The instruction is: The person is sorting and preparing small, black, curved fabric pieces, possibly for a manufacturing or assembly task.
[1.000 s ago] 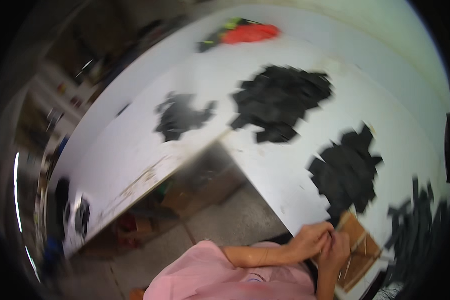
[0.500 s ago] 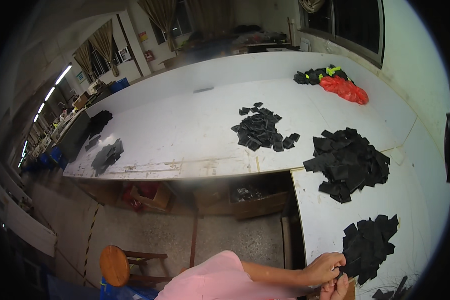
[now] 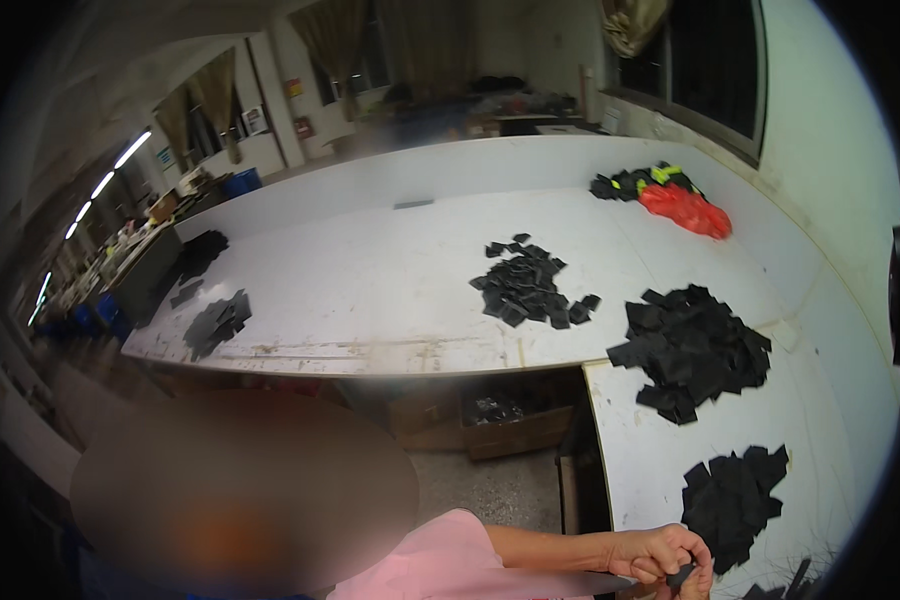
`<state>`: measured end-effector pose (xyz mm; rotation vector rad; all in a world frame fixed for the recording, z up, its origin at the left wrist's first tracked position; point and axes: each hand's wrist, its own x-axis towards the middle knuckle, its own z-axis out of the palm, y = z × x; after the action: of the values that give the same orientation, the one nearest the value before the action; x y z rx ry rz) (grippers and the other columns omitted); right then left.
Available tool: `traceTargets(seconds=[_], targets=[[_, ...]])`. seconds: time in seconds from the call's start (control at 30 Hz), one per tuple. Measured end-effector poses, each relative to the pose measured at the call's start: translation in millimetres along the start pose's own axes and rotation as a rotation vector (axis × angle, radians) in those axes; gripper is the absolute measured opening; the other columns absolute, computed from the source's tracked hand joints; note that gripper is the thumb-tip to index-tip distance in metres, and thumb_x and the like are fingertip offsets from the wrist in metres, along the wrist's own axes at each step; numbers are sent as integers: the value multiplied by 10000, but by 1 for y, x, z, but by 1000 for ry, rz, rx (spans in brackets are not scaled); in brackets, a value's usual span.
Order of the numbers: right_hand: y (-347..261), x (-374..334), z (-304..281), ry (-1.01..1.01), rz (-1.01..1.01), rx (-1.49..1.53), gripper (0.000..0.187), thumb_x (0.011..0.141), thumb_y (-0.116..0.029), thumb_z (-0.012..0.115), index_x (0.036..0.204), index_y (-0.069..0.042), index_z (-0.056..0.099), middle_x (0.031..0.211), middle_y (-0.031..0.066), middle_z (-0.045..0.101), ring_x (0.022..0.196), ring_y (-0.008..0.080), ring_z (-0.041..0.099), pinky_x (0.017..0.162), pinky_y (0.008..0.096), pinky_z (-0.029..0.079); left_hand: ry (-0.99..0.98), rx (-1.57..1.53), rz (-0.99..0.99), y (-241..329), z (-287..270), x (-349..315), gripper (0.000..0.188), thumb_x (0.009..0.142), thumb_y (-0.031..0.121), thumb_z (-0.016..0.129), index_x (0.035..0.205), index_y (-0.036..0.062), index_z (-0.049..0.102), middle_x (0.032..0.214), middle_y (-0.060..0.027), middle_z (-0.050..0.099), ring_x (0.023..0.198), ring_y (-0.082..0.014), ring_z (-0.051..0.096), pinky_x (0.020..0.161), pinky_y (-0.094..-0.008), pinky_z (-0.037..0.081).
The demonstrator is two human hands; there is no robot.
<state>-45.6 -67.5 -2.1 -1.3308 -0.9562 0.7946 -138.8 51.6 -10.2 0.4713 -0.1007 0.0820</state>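
Note:
My two hands meet at the lower right, over the near edge of the white table. My left hand, at the end of a bare forearm and pink sleeve, is closed with its fingertips on a small black fabric piece. Against it, partly hidden and cut by the lower edge, my right hand also appears closed on that piece. Just beyond them lies a pile of black fabric pieces. Farther back sits a larger black pile.
Another heap of black pieces lies mid-table; dark grey pieces lie at the left. A red plastic bag rests in the far right corner. Cardboard boxes stand underneath. A large blurred patch covers the lower left.
The table and piles sit slightly lower in view. My hands have shifted a little right, still together around the black piece. A blurred patch now covers where the stool showed.

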Motion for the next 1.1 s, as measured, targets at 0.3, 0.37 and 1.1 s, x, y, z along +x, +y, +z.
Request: traceTargets(seconds=[0.3, 0.37, 1.1], targets=[[-9, -16, -3, 563, -252, -313, 18, 735, 11, 539, 748, 11, 527, 800, 109, 544, 711, 154, 519, 628, 254, 412, 495, 1007, 400, -30, 38, 12, 212, 760, -40, 516, 942, 29, 600, 738, 18, 530, 580, -13, 443, 506, -165, 366], [-17, -15, -7, 606, -301, -402, 52, 715, 35, 553, 748, 7, 526, 785, 103, 537, 675, 155, 518, 574, 246, 409, 528, 1170, 421, -40, 27, 21, 174, 739, -67, 531, 883, 11, 590, 750, -40, 533, 632, -75, 478, 560, -201, 403], [-71, -46, -117, 587, 110, 160, 184, 851, -190, 532, 760, -30, 535, 646, -45, 452, 572, 41, 412, 517, 176, 329, -25, -484, -497, -50, 69, 132, 319, 855, 23, 405, 1163, -39, 356, 643, -79, 512, 308, -30, 303, 284, -179, 244]])
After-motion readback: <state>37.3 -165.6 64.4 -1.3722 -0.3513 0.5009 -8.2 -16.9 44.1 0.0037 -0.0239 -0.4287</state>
